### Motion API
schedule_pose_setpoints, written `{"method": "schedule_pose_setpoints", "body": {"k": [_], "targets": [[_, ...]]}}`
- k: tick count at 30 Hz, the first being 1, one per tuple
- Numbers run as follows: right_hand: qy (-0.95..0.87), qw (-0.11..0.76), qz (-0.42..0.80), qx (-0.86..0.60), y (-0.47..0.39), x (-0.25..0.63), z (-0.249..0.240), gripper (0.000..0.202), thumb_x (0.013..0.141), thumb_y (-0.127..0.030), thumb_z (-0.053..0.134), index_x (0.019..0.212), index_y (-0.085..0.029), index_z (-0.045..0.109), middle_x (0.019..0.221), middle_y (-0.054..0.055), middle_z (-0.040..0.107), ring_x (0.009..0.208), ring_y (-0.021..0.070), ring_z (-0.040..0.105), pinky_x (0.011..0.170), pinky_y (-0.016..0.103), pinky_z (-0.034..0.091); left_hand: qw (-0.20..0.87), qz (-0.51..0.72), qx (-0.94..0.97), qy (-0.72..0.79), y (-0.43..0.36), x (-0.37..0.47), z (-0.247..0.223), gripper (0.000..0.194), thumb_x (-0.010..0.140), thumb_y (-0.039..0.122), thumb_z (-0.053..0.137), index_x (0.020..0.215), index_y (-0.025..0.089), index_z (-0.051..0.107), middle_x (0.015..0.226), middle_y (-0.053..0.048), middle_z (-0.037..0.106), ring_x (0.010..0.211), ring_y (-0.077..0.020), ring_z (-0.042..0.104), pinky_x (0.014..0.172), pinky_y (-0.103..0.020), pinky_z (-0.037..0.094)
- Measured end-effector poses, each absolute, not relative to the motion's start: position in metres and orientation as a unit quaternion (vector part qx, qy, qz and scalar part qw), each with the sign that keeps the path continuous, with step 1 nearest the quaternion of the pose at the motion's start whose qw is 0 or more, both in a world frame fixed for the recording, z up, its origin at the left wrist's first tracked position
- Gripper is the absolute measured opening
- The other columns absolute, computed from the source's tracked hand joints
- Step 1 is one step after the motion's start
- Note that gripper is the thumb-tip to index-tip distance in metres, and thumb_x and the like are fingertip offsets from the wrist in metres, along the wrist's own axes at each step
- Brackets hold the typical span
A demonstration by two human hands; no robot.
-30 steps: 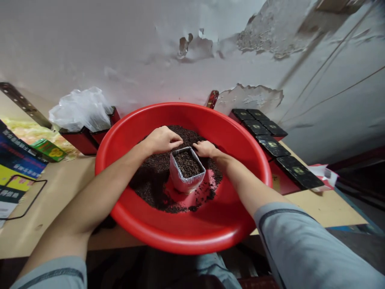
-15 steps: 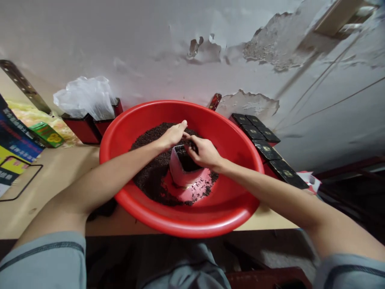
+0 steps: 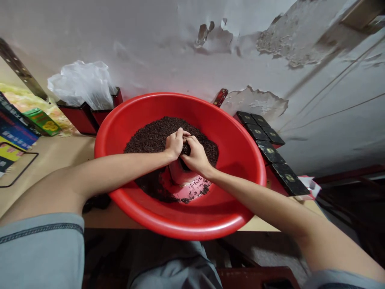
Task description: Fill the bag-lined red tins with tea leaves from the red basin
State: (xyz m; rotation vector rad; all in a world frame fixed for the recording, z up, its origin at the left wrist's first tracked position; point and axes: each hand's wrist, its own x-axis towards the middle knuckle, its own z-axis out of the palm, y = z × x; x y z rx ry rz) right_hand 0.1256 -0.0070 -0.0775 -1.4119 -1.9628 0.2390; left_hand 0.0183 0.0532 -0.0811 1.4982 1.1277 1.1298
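Observation:
A big red basin (image 3: 104, 140) holds a heap of dark loose tea leaves (image 3: 147, 136). Near the heap's front, an upright open container (image 3: 178, 174) with pale sides stands inside the basin; its mouth is mostly covered by my hands. My left hand (image 3: 175, 143) curves in from the left, and my right hand (image 3: 197, 157) meets it from the right. Together they cup some of the dark leaves just over the container's mouth. Fingers of both hands are bent and close together, partly hiding what they hold.
Several black-lidded red tins (image 3: 270, 152) line the right side. At the back left, clear plastic bags (image 3: 82, 84) sit on dark red boxes (image 3: 80, 116). A green box (image 3: 43, 121) lies farther left on the wooden table (image 3: 66, 150). Behind is a peeling wall (image 3: 150, 48).
My hands have come closer together over the container, cupping the leaves and covering more of its mouth. My left forearm has swung flatter. The whole view has shifted slightly.

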Motion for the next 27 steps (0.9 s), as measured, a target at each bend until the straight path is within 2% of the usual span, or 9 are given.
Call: {"method": "schedule_pose_setpoints", "body": {"k": [6,11,15,18,20,22,25,27], "targets": [[-0.729,0.374,0.136,-0.557,-0.006,0.127,-0.078,0.043,0.069,-0.012,0.058,0.109,-0.02,0.069,0.126,0.012,0.067,0.125,0.0267,0.062,0.115,0.044,0.047,0.368,0.429,0.665,0.487,0.053,0.018,-0.083,0.053,0.109,0.034,0.026,0.093,0.023,0.076,0.105,-0.004,0.081,0.103,-0.0188,0.073,0.096,-0.027,0.052],[-0.726,0.314,0.191,-0.58,-0.008,0.135,-0.061,0.045,0.067,-0.013,0.071,0.11,-0.021,0.078,0.132,0.011,0.068,0.128,0.0299,0.063,0.12,0.047,0.044,0.283,0.418,0.729,0.462,0.054,0.017,-0.087,0.043,0.11,0.034,0.03,0.102,0.021,0.069,0.103,-0.008,0.079,0.102,-0.0208,0.072,0.098,-0.032,0.052],[-0.716,0.302,0.292,-0.558,-0.011,0.15,-0.037,0.046,0.065,-0.012,0.078,0.109,-0.022,0.08,0.136,0.009,0.069,0.133,0.0304,0.061,0.122,0.051,0.04,0.31,0.409,0.723,0.464,0.059,0.018,-0.081,0.039,0.111,0.035,0.03,0.104,0.022,0.066,0.101,-0.006,0.078,0.1,-0.0196,0.073,0.095,-0.032,0.052],[-0.644,0.37,0.402,-0.535,-0.013,0.161,-0.023,0.039,0.07,-0.02,0.083,0.109,-0.022,0.079,0.121,0.006,0.077,0.118,0.0254,0.07,0.111,0.049,0.052,0.335,0.432,0.706,0.451,0.063,0.014,-0.068,0.041,0.111,0.037,0.026,0.108,0.022,0.063,0.103,-0.007,0.077,0.101,-0.0189,0.072,0.096,-0.031,0.052],[-0.583,0.413,0.453,-0.532,-0.01,0.168,-0.017,0.039,0.07,-0.033,0.088,0.105,-0.021,0.079,0.107,0.006,0.079,0.1,0.0218,0.074,0.092,0.042,0.061,0.316,0.448,0.72,0.425,0.061,0.01,-0.058,0.043,0.111,0.038,0.024,0.118,0.02,0.061,0.114,-0.009,0.076,0.109,-0.0195,0.07,0.101,-0.033,0.051],[-0.549,0.443,0.461,-0.539,0.0,0.175,-0.015,0.04,0.069,-0.046,0.091,0.097,-0.02,0.078,0.096,0.005,0.078,0.085,0.0194,0.072,0.074,0.035,0.063,0.272,0.434,0.764,0.393,0.051,0.007,-0.049,0.044,0.11,0.04,0.025,0.13,0.018,0.058,0.132,-0.013,0.071,0.123,-0.0213,0.066,0.109,-0.037,0.048],[-0.54,0.447,0.412,-0.582,0.031,0.191,-0.022,0.044,0.078,-0.062,0.081,0.087,-0.02,0.075,0.089,0.007,0.076,0.074,0.018,0.07,0.063,0.032,0.059,0.191,0.287,0.875,0.34,0.026,0.009,-0.045,0.059,0.107,0.049,0.034,0.148,0.008,0.047,0.158,-0.022,0.052,0.147,-0.0297,0.048,0.123,-0.047,0.035],[-0.556,0.374,0.364,-0.647,0.055,0.207,-0.036,0.047,0.089,-0.065,0.069,0.09,-0.019,0.074,0.091,0.01,0.076,0.075,0.0198,0.071,0.066,0.035,0.06,0.139,0.149,0.925,0.32,0.009,0.014,-0.048,0.08,0.104,0.059,0.038,0.156,-0.002,0.037,0.167,-0.029,0.035,0.158,-0.0375,0.029,0.129,-0.053,0.021]]}}
